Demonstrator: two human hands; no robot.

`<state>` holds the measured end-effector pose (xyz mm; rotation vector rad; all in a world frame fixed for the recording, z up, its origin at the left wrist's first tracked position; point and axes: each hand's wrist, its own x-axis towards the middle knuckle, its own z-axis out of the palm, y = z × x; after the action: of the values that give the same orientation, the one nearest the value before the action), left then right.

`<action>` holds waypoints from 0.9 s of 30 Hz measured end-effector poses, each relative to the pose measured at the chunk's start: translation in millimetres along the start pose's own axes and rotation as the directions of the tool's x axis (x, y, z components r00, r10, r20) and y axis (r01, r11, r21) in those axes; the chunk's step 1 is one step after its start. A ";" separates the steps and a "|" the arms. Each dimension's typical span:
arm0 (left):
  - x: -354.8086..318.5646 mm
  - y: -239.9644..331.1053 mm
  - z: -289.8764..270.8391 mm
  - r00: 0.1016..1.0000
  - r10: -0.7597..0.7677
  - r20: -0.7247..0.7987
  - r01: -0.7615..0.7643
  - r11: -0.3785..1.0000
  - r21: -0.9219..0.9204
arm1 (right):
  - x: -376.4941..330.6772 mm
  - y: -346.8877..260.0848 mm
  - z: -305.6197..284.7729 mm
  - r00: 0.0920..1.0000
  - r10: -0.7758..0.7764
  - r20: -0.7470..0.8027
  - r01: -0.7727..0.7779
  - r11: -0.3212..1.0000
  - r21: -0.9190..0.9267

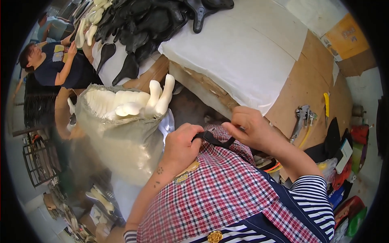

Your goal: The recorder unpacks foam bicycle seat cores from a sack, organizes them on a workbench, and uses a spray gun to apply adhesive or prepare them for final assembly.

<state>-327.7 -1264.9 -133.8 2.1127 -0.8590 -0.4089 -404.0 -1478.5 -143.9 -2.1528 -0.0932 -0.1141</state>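
Observation:
A small black curved piece, which looks like flexible material, lies over my checked apron. My left hand is closed on its left end, thumb and fingers pinching it. Beside its right end, my right hand is raised with the fingers curled in and the thumb against them. Whatever that hand may grip is hidden. To the left of my hands stands a cloudy plastic bag full of white foam saddle pads, a few of them sticking up over its rim.
A table covered in white sheet and cardboard stands ahead. Black bicycle saddles are heaped at its far left. On the right lie a metal air tool and a yellow cutter. A co-worker is at the far left.

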 end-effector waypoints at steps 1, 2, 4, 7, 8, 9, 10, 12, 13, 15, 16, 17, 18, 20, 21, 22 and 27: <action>0.4 -2.4 0.5 0.999 -0.007 0.033 0.006 1.000 0.018 | -4.4 -0.6 -5.7 1.000 0.027 0.015 -0.026 0.997 -0.078; -1.7 -3.6 0.8 0.998 -0.023 0.057 0.021 0.999 0.038 | -8.1 -2.3 -11.3 0.998 0.050 0.038 -0.043 0.988 -0.151; 2.5 2.5 -1.7 0.982 -0.147 0.122 0.153 0.987 -0.040 | -10.1 -7.4 -21.5 0.924 0.217 0.314 -0.213 0.976 -0.049; 5.1 -0.9 -0.1 0.929 -0.266 0.258 0.316 0.933 -0.173 | -23.2 -0.7 -4.2 0.765 0.222 0.604 -0.311 0.949 0.044; 4.7 -4.5 0.8 0.908 -0.272 0.318 0.353 0.906 -0.233 | -26.2 1.7 2.6 0.767 0.222 0.603 -0.309 0.950 0.042; 5.2 -7.1 0.8 0.910 -0.269 0.316 0.350 0.907 -0.234 | -29.5 4.3 9.4 0.799 0.191 0.570 -0.344 0.923 0.172; 5.5 -9.9 0.8 0.918 -0.210 0.337 0.310 0.909 -0.278 | -32.8 6.4 16.3 0.830 0.168 0.531 -0.370 0.879 0.301; 3.3 -10.5 1.1 0.922 -0.147 0.358 0.269 0.908 -0.320 | -36.1 9.2 29.7 0.824 0.292 0.486 -0.517 0.739 0.433; 2.2 -9.3 2.4 0.897 -0.201 0.393 0.358 0.852 -0.381 | -35.1 9.4 32.3 0.787 0.410 0.461 -0.616 0.561 0.552; 2.4 -8.1 1.8 0.867 -0.250 0.432 0.443 0.784 -0.436 | -31.4 6.4 31.4 0.841 0.325 0.431 -0.539 0.561 0.629; 3.2 -7.9 -0.4 0.874 -0.194 0.445 0.394 0.819 -0.418 | -30.0 2.8 31.3 0.887 0.242 0.392 -0.459 0.545 0.702; 3.1 -8.1 -1.5 0.877 -0.139 0.460 0.344 0.850 -0.399 | -28.1 -8.4 30.7 0.916 0.235 0.325 -0.400 0.466 0.789; 1.8 -8.3 -0.7 0.876 -0.140 0.462 0.346 0.849 -0.399 | -27.0 -13.6 27.4 0.915 0.236 0.326 -0.401 0.464 0.790; 0.3 -8.0 1.8 0.879 -0.143 0.455 0.355 0.832 -0.426 | -22.5 -18.1 20.9 0.895 0.233 0.381 -0.446 0.430 0.785; -0.6 -8.5 2.4 0.880 -0.144 0.454 0.356 0.832 -0.426 | -19.9 -13.5 22.4 0.895 0.232 0.382 -0.446 0.430 0.785; -1.1 -8.7 3.6 0.883 -0.136 0.449 0.320 0.875 -0.364 | -17.8 -5.4 25.3 0.882 0.281 0.379 -0.468 0.430 0.772; 5.2 5.1 -0.7 0.848 -0.110 0.518 0.273 0.929 -0.249 | -0.2 -8.6 43.4 0.825 0.497 0.270 -0.351 0.076 0.933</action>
<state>-325.8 -1270.5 -129.3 1.8168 -0.7927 -1.1633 -403.2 -1437.5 -160.6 -0.7463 0.4684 0.1538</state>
